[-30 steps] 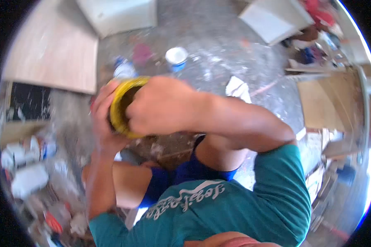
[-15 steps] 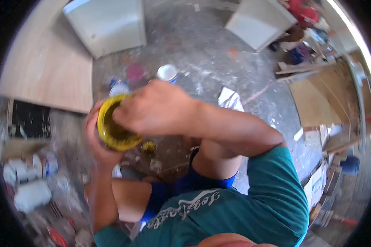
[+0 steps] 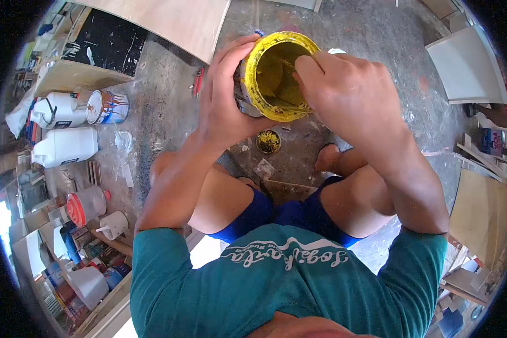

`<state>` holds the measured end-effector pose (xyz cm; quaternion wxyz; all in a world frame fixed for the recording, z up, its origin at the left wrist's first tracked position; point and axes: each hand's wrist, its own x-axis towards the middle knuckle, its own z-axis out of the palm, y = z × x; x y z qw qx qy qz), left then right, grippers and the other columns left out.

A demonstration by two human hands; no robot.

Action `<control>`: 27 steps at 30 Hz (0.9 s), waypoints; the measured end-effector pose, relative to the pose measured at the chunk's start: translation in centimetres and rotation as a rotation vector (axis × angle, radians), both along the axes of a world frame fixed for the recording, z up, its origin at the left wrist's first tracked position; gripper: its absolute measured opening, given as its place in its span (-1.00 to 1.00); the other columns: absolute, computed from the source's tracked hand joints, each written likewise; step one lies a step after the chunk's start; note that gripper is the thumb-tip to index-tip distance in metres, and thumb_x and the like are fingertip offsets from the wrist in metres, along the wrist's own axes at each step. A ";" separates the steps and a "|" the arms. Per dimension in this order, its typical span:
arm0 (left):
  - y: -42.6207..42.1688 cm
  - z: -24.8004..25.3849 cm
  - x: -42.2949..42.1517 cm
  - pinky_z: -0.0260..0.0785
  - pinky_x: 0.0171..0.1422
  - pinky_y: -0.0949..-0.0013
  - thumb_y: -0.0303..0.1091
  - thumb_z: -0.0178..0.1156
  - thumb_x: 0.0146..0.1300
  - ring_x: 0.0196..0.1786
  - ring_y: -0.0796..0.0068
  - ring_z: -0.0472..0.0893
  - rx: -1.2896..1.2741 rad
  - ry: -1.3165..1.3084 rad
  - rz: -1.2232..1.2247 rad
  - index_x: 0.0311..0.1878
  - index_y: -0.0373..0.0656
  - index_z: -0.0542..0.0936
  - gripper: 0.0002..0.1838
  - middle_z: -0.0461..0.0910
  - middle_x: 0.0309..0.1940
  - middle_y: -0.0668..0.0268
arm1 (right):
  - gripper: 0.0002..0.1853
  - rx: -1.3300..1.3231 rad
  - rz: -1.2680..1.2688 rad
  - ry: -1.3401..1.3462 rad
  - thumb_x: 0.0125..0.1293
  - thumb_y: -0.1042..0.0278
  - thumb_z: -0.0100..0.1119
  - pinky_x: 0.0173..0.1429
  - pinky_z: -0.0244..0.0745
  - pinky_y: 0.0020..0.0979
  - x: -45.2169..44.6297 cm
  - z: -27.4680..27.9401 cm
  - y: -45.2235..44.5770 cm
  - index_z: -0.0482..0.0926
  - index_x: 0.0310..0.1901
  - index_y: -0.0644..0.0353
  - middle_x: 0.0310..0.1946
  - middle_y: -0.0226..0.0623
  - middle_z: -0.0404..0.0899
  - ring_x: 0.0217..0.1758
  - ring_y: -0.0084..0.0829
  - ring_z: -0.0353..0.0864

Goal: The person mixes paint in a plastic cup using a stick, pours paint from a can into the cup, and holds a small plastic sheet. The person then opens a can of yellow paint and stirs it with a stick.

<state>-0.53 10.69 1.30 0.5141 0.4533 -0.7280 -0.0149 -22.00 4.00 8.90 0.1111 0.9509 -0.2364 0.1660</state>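
A can (image 3: 282, 38) with a rim thickly smeared in yellow paint is tilted so that its mouth faces me; yellow-green paint coats the inside. My left hand (image 3: 222, 93) is wrapped round its left side and underside, gripping it. At the can's right rim, my right hand (image 3: 352, 87) is closed, with its fingertips reaching into the mouth. What those fingers pinch is hidden behind the hand and rim. Below the can, on the floor between my feet, lies a small round paint-spattered lid or tub (image 3: 268, 141), black and yellow.
White jugs (image 3: 67, 147) and a paint-streaked tin (image 3: 108, 107) stand on the left. A red-lidded clear container (image 3: 87, 204) is nearer me. A pale wooden panel (image 3: 174, 19) lies upper left. A white panel or box (image 3: 466, 65) and boards (image 3: 481, 208) are on the right.
My view has swung to the left, showing more of the jugs and containers. Both hands remain at the can, and its mouth is now turned more toward me.
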 end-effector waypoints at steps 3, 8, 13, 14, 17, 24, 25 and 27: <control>-0.2 0.0 0.0 0.49 0.45 0.00 -0.17 0.85 -0.29 0.36 -0.11 0.61 -0.020 0.010 -0.011 0.44 -0.19 0.38 0.18 0.57 0.35 -0.07 | -0.89 0.038 -0.012 0.042 0.21 0.30 0.28 -0.39 0.74 -0.22 0.2 0.2 0.1 0.69 -0.36 0.12 -0.45 -0.22 0.75 -0.39 -0.23 0.85; -0.8 -1.0 -0.1 0.48 0.45 0.00 -0.12 0.84 -0.25 0.35 -0.10 0.63 -0.100 0.034 -0.027 0.43 -0.23 0.38 0.16 0.57 0.35 -0.10 | -0.88 0.146 -0.059 0.020 0.21 0.33 0.28 -0.34 0.75 -0.15 0.2 0.4 0.4 0.71 -0.39 0.16 -0.48 -0.12 0.76 -0.39 -0.13 0.85; -0.9 -1.9 0.0 0.47 0.46 0.00 -0.09 0.83 -0.21 0.36 -0.10 0.62 -0.134 0.060 -0.057 0.43 -0.26 0.37 0.15 0.59 0.32 -0.11 | -0.88 0.255 -0.029 -0.101 0.22 0.35 0.29 -0.32 0.74 -0.07 0.2 -0.2 0.0 0.72 -0.40 0.18 -0.50 -0.06 0.73 -0.43 -0.02 0.82; -0.9 -2.0 0.0 0.47 0.46 0.00 -0.10 0.83 -0.21 0.36 -0.10 0.62 -0.143 0.060 -0.055 0.43 -0.26 0.37 0.15 0.59 0.32 -0.11 | -0.87 0.274 -0.038 -0.110 0.22 0.34 0.30 -0.32 0.74 -0.06 0.3 0.0 0.0 0.71 -0.40 0.19 -0.51 -0.05 0.73 -0.43 -0.01 0.81; -0.7 -1.8 -0.4 0.47 0.46 -0.01 -0.14 0.82 -0.18 0.37 -0.10 0.61 -0.157 0.049 -0.048 0.43 -0.27 0.36 0.13 0.57 0.34 -0.13 | -0.86 0.319 -0.045 -0.156 0.22 0.33 0.30 -0.32 0.73 -0.03 0.4 0.2 0.0 0.71 -0.41 0.20 -0.53 -0.03 0.71 -0.44 0.02 0.80; -0.8 -1.6 -0.2 0.45 0.47 -0.02 -0.16 0.82 -0.18 0.39 -0.09 0.59 -0.150 0.029 -0.045 0.44 -0.28 0.35 0.13 0.56 0.35 -0.13 | -0.81 0.391 -0.024 -0.276 0.25 0.30 0.29 -0.31 0.72 -0.01 0.6 -0.4 -0.3 0.71 -0.44 0.20 -0.55 0.03 0.69 -0.45 0.03 0.78; -0.8 -1.7 -0.3 0.44 0.48 -0.03 -0.15 0.82 -0.18 0.39 -0.10 0.59 -0.152 0.011 -0.039 0.44 -0.28 0.35 0.14 0.56 0.36 -0.13 | -0.81 0.411 -0.032 -0.284 0.26 0.30 0.28 -0.31 0.72 0.00 0.6 -0.4 -0.3 0.71 -0.44 0.20 -0.55 0.03 0.69 -0.45 0.04 0.78; -0.7 -1.8 -0.3 0.42 0.50 -0.04 -0.14 0.82 -0.18 0.39 -0.10 0.59 -0.137 -0.004 -0.037 0.45 -0.28 0.35 0.14 0.55 0.36 -0.13 | -0.79 0.433 -0.021 -0.309 0.27 0.29 0.28 -0.29 0.72 0.02 0.6 -0.5 -0.3 0.70 -0.45 0.21 -0.56 0.04 0.68 -0.45 0.06 0.77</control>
